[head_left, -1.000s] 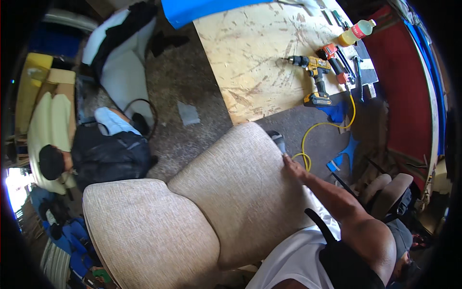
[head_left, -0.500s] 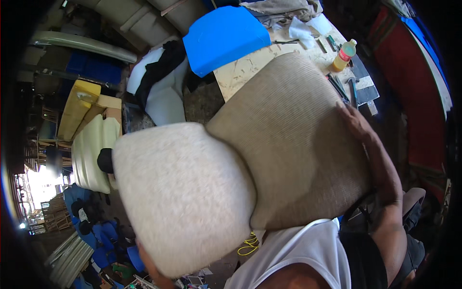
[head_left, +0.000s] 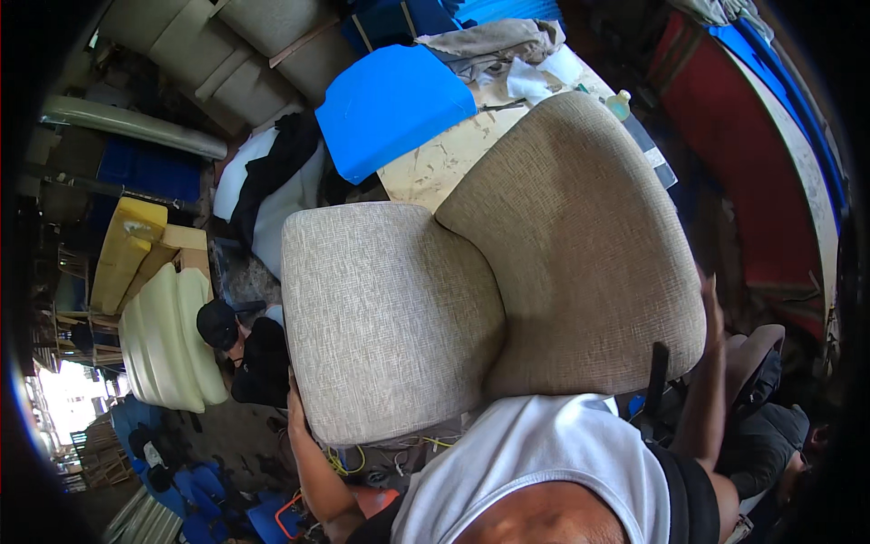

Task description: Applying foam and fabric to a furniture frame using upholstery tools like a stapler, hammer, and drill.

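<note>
Top: white sleeveless shirt (head_left: 544, 462), plain, faintly ribbed, cut wide at the shoulders.
Strap: broad black band (head_left: 693, 490) over the right shoulder, edging the shirt.
Arms: bare from shoulder down, no sleeves, no gloves.
Left hand (head_left: 295, 403): bare, no ring or watch visible.
Right hand (head_left: 710, 299): bare, wrist uncovered.

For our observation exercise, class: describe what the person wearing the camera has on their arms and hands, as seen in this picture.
Both arms are bare from shoulder to hand, with no sleeves. The left hand and right hand wear no gloves; no watch or ring can be made out. The person wears a white sleeveless top, and a black strap runs over the right shoulder.
</note>
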A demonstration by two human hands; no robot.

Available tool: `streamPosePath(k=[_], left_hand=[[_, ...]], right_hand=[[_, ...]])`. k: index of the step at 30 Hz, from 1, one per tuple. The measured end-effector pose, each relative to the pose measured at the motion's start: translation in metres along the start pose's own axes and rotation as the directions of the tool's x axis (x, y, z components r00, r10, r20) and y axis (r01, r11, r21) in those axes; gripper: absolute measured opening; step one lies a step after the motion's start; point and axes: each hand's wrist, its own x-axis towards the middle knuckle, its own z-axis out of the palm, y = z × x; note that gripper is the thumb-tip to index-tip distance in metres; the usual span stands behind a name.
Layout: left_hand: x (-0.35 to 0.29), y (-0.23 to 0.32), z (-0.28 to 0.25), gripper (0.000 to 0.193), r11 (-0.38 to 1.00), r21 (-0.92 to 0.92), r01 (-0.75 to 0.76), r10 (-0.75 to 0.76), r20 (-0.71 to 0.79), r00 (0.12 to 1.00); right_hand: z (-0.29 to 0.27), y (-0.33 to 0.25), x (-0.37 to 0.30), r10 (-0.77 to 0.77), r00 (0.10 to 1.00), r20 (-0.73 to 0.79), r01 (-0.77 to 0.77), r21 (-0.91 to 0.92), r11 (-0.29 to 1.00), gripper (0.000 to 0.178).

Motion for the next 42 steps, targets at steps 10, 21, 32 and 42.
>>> streamPosePath(k=[10,21,32,42], left_hand=[[0.055,0.0,0.025,0.072,0.994,0.095,0.055,-0.076,0.239,0.968],[0.093,0.086,0.134,0.066,0.149,0.76,-0.632,0.683,0.383,0.622],[-0.09,-0.016,0.423,0.12,0.117,0.54,-0.833,0.464,0.712,0.527],[-0.093,-0.018,0.461,0.113,0.145,0.474,-0.869,0.49,0.728,0.479]], right_hand=[[0.035,0.141,0.035,-0.349,0.502,0.791,0.83,-0.554,-0.062,0.082],[0.147,0.227,0.177,-0.017,0.373,0.927,0.176,-0.089,-0.98,0.046],[0.025,0.054,0.29,-0.105,0.803,0.587,0.206,-0.439,-0.875,0.038],[-0.22,0.04,0.344,-0.268,0.92,-0.287,-0.39,-0.59,-0.707,0.057]])
